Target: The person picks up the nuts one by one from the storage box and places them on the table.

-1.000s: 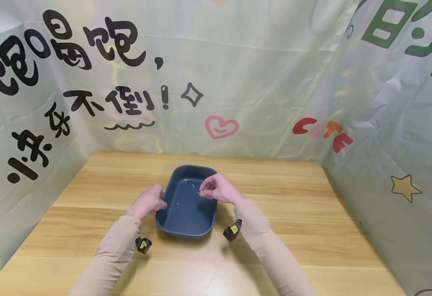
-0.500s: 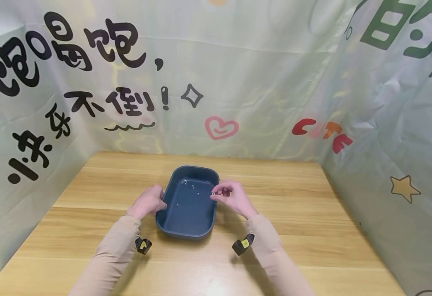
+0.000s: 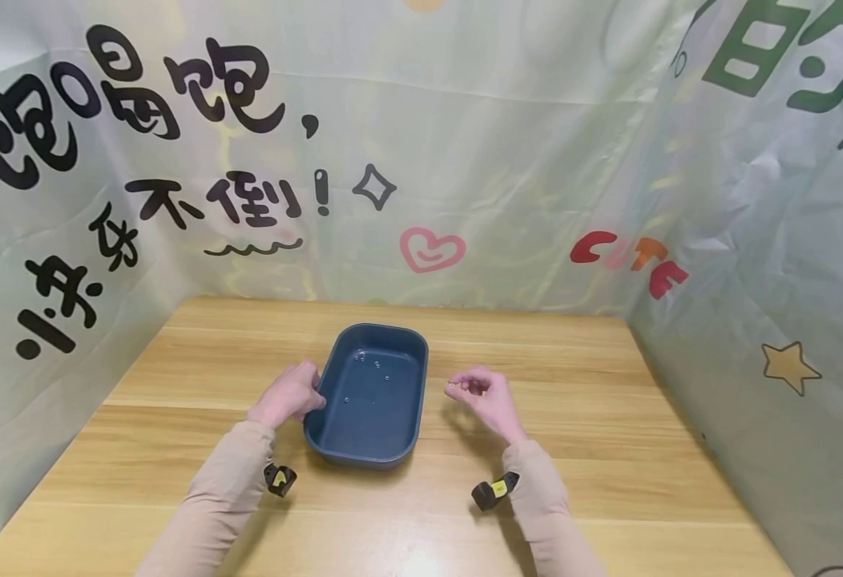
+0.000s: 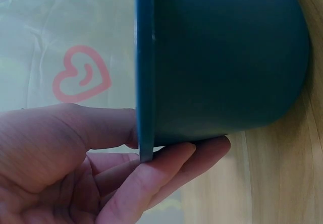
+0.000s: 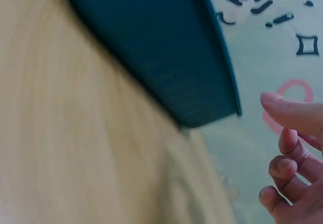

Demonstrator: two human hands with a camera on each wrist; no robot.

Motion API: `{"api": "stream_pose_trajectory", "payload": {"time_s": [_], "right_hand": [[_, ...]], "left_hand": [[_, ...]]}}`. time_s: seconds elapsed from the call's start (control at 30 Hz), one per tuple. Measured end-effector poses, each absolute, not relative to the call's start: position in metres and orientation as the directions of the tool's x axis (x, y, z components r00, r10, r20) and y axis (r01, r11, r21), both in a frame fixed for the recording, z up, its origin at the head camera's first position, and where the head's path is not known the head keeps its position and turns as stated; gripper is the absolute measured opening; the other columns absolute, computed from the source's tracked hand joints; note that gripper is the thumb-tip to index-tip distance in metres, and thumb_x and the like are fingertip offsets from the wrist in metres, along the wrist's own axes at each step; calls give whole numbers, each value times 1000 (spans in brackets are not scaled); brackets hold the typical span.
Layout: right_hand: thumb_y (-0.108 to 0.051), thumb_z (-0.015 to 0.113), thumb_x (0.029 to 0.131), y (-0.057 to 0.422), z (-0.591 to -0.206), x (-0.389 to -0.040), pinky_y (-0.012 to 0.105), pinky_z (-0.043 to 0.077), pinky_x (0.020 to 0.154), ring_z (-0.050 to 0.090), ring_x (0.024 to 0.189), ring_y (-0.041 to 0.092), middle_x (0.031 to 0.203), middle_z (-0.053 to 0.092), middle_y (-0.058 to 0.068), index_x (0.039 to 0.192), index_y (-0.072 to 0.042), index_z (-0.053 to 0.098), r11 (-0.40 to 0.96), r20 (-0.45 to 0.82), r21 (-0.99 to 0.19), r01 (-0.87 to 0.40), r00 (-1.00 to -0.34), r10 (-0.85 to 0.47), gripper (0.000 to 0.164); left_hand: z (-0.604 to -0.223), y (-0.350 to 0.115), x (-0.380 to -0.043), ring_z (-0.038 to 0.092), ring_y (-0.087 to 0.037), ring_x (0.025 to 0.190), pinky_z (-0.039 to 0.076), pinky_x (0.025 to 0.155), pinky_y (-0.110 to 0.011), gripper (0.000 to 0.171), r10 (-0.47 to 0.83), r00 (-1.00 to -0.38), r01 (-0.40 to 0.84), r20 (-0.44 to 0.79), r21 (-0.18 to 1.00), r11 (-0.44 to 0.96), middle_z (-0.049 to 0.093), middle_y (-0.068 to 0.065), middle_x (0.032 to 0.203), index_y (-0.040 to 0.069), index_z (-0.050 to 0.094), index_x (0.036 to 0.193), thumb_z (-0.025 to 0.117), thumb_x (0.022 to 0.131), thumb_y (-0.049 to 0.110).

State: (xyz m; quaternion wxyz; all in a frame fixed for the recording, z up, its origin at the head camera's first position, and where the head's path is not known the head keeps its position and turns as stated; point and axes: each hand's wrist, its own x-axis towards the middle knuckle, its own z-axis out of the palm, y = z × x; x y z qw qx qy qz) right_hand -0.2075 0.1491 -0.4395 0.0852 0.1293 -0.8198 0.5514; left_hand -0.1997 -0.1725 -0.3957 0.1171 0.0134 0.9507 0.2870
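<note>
A deep dark blue rectangular tray (image 3: 365, 437) stands on the wooden table. My left hand (image 3: 290, 394) grips its left rim, the thumb inside and the fingers against the outer wall; the left wrist view shows this hand (image 4: 116, 158) at the rim close up. Several tiny shiny ring-like pieces (image 3: 377, 365) lie scattered on the tray's floor. To the right of the tray, above the table, my right hand (image 3: 490, 398) pinches a tiny shiny piece between thumb and forefinger, mostly hidden by the fingertips. In the right wrist view its other fingers (image 5: 282, 168) are loosely curled.
The wooden table (image 3: 609, 449) stretches around the tray. A light printed curtain (image 3: 522, 160) with lettering and drawings encloses the back and both sides. A dark cable (image 3: 836, 569) shows at the lower right corner.
My right hand has come up out of the tray and moved right, past its right rim, with the tiny piece between its fingertips. The left hand and the tray have stayed in place.
</note>
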Motion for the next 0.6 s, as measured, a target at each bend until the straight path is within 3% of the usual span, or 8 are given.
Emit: {"api": "stream_pose_trajectory", "payload": {"time_s": [0.27, 0.47, 0.6], "right_hand": [[-5, 81, 80, 171, -470, -217, 16, 40, 59, 46, 63, 5, 73, 61, 9, 91, 1, 75, 435, 164, -879, -197, -980, -113, 14], [-7, 82, 79, 177, -479, -217, 17, 42, 63, 49, 68, 6, 74, 63, 4, 87, -4, 77, 487, 160, -851, -196, -980, -115, 9], [-7, 81, 80, 179, -484, -216, 17, 44, 63, 51, 67, 5, 75, 68, 7, 87, -4, 77, 495, 175, -843, -212, -977, -120, 9]], "left_hand": [[-397, -173, -201, 62, -22, 70, 55, 52, -26, 18, 89, -971, -47, -221, 545, 837, 63, -16, 88, -6, 60, 96, 69, 82, 0], [-397, -173, -202, 62, -22, 70, 56, 52, -27, 17, 86, -971, -53, -225, 548, 835, 63, -16, 88, -5, 60, 95, 69, 82, 0], [-397, -172, -201, 62, -22, 70, 56, 53, -27, 18, 86, -971, -52, -223, 546, 836, 63, -17, 89, -6, 59, 95, 69, 82, 0]]}}
